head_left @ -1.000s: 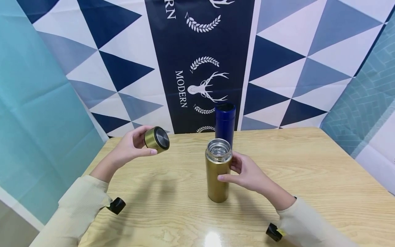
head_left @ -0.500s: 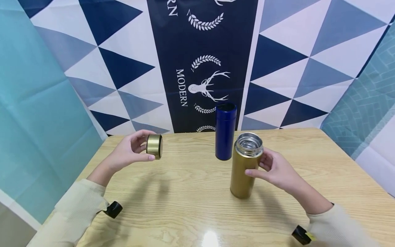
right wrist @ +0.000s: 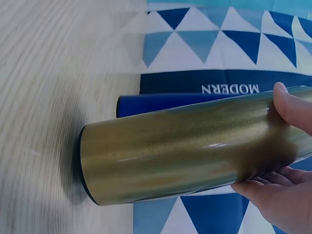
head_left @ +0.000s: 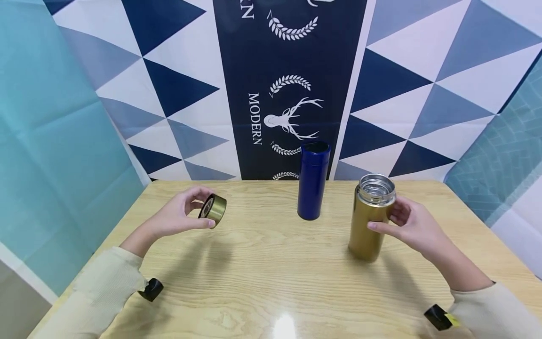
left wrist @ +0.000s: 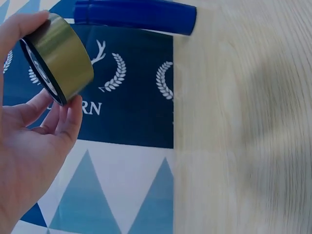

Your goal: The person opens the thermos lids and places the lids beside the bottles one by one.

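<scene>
My left hand [head_left: 179,214] pinches a gold bottle lid [head_left: 214,208] between thumb and fingers, above the left part of the table. In the left wrist view the lid [left wrist: 63,58] is tilted and part of its underside shows. On the right, my right hand [head_left: 417,229] grips the upper body of a gold thermos bottle [head_left: 368,230]. Its mouth is uncovered, showing a steel threaded neck [head_left: 377,188]. The bottle stands nearly upright. In the right wrist view its dark-rimmed base is close over the wood, with a shadow beside it.
A blue bottle [head_left: 313,183] with a dark top stands near the table's back edge, left of the gold one. The wooden table [head_left: 262,263] meets a patterned cloth backdrop [head_left: 182,94]. A black wrist camera [head_left: 151,289] hangs from the left sleeve, another [head_left: 438,317] from the right.
My right hand has carried the gold thermos bottle to the right, away from in front of the blue bottle. My left hand has turned the lid, so its underside now shows.
</scene>
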{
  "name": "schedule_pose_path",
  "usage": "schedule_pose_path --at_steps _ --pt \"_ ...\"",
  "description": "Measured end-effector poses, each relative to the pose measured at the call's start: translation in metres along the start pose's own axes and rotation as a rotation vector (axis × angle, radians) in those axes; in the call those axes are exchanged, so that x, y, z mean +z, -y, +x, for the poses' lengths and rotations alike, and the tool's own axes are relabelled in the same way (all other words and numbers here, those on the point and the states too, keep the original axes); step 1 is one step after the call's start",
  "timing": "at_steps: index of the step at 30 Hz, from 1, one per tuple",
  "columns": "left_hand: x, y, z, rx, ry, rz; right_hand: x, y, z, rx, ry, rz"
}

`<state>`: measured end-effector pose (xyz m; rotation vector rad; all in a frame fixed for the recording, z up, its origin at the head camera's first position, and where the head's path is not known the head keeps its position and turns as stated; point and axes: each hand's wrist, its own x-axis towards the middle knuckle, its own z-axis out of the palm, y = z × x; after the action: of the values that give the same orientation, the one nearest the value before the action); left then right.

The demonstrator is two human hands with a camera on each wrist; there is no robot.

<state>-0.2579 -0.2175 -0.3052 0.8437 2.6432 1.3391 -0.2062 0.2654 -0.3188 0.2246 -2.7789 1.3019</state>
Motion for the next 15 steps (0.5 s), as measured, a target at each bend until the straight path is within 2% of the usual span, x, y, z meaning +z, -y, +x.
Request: schedule_pose_path --at_steps 6,11,15 --pt "0.005 0.009 -0.001 0.038 -0.011 0.237 -0.006 -0.008 0.002 0.042 -0.015 -0.022" --pt "0.011 0.014 0.000 0.062 0.026 0.371 -0.007 -0.012 0.005 0.054 -0.055 0.016" --pt "0.014 0.019 0.001 0.099 0.067 0.463 -0.010 -0.016 0.008 0.095 -0.076 0.021"
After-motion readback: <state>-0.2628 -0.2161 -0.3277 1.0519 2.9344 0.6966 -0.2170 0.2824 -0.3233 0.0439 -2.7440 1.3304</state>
